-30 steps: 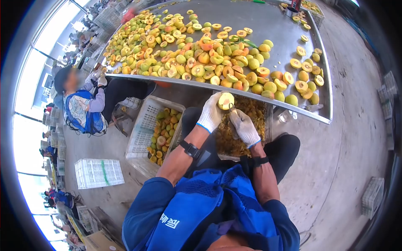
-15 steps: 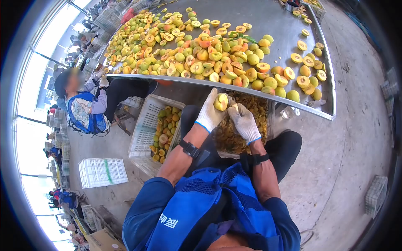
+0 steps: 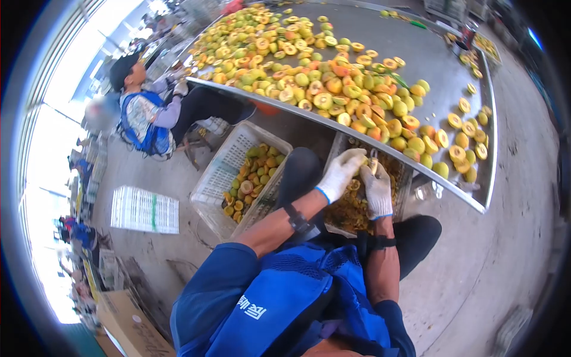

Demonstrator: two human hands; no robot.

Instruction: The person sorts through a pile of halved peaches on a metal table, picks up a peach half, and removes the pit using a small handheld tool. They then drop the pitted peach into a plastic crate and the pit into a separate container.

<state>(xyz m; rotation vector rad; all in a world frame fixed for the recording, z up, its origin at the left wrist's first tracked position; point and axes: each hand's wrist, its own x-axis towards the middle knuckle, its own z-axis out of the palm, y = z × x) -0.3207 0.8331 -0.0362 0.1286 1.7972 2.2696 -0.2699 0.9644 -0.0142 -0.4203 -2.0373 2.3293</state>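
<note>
My left hand, in a white knit glove, is closed with its back to me. Only a sliver of a yellow peach shows at its fingertips; the rest is hidden. My right hand, gloved too, grips a small pitting tool with a pale handle and a metal loop on top. Both hands are close together, just below the metal table's front edge. Under them sits a crate of brownish-yellow scraps. Halved and whole peaches are heaped on the table beyond.
The steel table has a raised rim in front of me. At left stand a white crate with peaches and an upturned white crate. A co-worker sits at the table's left. A cardboard box lies lower left.
The view has swung, shifting table and crates. The peach in my left hand, plainly visible before, is now mostly covered by the glove. The tool's metal loop now shows above my right hand.
</note>
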